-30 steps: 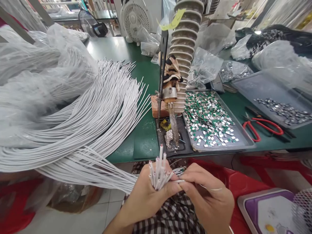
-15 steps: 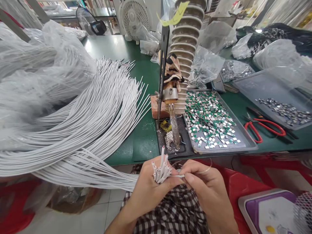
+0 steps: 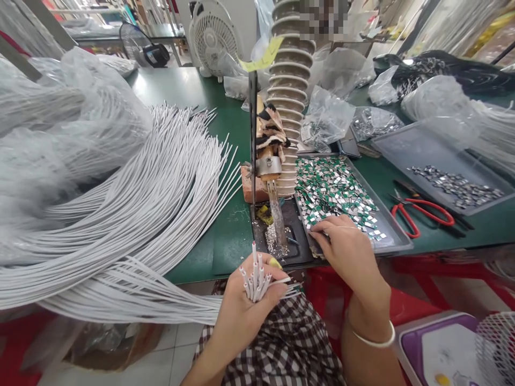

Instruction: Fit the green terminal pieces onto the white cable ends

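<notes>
My left hand [image 3: 245,305] is closed around a bundle of white cables [image 3: 255,284], their cut ends with reddish cores pointing up. One cable end sticks out to the right between thumb and forefinger. Something yellow covers a fingertip of this hand. My right hand [image 3: 348,249] is over the near left corner of a metal tray [image 3: 396,236] of small green-and-silver circuit boards [image 3: 333,185]. Its thumb and forefinger are pinched together; whether a board is between them is too small to tell. A thin solder wire [image 3: 341,227] runs across its fingers.
A soldering iron [image 3: 276,209] is clamped tip-down on a stand over solder scraps, beside a ribbed hose [image 3: 287,107]. Loose white cables [image 3: 161,203] cover the left of the table. To the right are red-handled pliers [image 3: 430,209] and a plastic bin [image 3: 491,206] of metal parts.
My right hand has moved away from the cable end at my left hand, up and forward to the circuit-board tray. The left hand still grips the bundle. The view has shifted slightly.
</notes>
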`<action>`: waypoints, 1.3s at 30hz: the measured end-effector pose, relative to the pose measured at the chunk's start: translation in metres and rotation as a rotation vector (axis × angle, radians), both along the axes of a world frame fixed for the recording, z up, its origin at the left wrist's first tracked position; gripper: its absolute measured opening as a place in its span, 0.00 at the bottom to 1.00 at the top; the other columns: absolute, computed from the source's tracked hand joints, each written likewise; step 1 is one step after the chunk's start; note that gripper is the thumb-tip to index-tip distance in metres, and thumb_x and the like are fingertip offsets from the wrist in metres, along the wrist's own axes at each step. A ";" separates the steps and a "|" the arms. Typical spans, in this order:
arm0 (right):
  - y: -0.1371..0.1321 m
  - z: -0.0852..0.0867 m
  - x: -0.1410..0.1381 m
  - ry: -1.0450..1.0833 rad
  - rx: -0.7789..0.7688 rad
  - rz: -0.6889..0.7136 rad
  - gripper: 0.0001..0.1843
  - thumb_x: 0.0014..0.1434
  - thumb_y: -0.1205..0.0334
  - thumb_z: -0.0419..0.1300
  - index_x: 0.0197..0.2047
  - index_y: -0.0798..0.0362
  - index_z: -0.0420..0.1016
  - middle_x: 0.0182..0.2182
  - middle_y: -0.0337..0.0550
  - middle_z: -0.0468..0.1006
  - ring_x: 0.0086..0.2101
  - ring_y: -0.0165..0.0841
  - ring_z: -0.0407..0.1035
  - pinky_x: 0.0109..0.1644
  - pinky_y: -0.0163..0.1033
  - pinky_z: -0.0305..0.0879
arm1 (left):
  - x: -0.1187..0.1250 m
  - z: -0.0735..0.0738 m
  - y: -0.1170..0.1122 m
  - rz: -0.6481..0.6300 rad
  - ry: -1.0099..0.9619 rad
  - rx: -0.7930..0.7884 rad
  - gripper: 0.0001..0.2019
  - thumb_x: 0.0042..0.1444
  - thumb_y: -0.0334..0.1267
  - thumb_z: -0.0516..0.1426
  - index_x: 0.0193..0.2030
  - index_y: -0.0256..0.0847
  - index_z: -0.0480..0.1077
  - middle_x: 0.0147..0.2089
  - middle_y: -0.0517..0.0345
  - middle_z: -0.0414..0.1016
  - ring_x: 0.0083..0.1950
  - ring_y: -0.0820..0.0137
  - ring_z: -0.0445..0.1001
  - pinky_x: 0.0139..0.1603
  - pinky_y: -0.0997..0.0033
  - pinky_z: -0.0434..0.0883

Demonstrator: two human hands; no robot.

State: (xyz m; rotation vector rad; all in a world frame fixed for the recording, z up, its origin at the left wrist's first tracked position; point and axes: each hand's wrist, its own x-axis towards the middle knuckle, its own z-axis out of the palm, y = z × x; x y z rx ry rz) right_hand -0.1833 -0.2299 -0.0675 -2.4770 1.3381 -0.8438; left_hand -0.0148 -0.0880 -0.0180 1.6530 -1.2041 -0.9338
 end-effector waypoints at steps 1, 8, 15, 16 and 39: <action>-0.001 0.000 0.001 0.002 -0.005 0.006 0.10 0.61 0.64 0.57 0.30 0.56 0.76 0.30 0.44 0.75 0.36 0.33 0.64 0.39 0.38 0.56 | -0.001 0.000 -0.001 0.014 -0.004 -0.003 0.09 0.57 0.42 0.60 0.35 0.38 0.77 0.44 0.55 0.71 0.43 0.79 0.72 0.46 0.82 0.68; -0.006 -0.004 -0.001 -0.021 0.045 0.093 0.10 0.63 0.64 0.54 0.36 0.56 0.76 0.35 0.45 0.75 0.38 0.33 0.65 0.42 0.37 0.58 | -0.003 -0.001 -0.004 0.057 0.024 -0.059 0.09 0.58 0.40 0.59 0.33 0.36 0.77 0.43 0.53 0.77 0.45 0.77 0.76 0.48 0.82 0.71; -0.012 -0.002 -0.004 -0.055 0.141 0.117 0.11 0.62 0.68 0.53 0.30 0.56 0.74 0.31 0.42 0.74 0.35 0.29 0.66 0.40 0.34 0.59 | -0.001 -0.005 -0.002 0.064 0.004 -0.082 0.10 0.59 0.41 0.58 0.33 0.37 0.76 0.42 0.54 0.77 0.45 0.78 0.75 0.50 0.83 0.70; -0.014 -0.001 -0.003 -0.069 0.134 0.083 0.12 0.63 0.68 0.52 0.33 0.57 0.75 0.33 0.43 0.74 0.36 0.30 0.66 0.41 0.34 0.59 | -0.001 -0.006 -0.001 0.067 -0.002 -0.077 0.11 0.59 0.42 0.58 0.34 0.36 0.76 0.43 0.54 0.76 0.46 0.78 0.75 0.50 0.83 0.70; 0.076 0.028 0.035 -1.025 0.483 0.175 0.02 0.56 0.70 0.62 0.34 0.56 0.73 0.27 0.37 0.78 0.25 0.24 0.75 0.32 0.23 0.75 | -0.007 0.004 -0.018 0.126 0.100 -0.102 0.10 0.57 0.35 0.57 0.27 0.33 0.74 0.37 0.55 0.78 0.33 0.83 0.73 0.35 0.88 0.70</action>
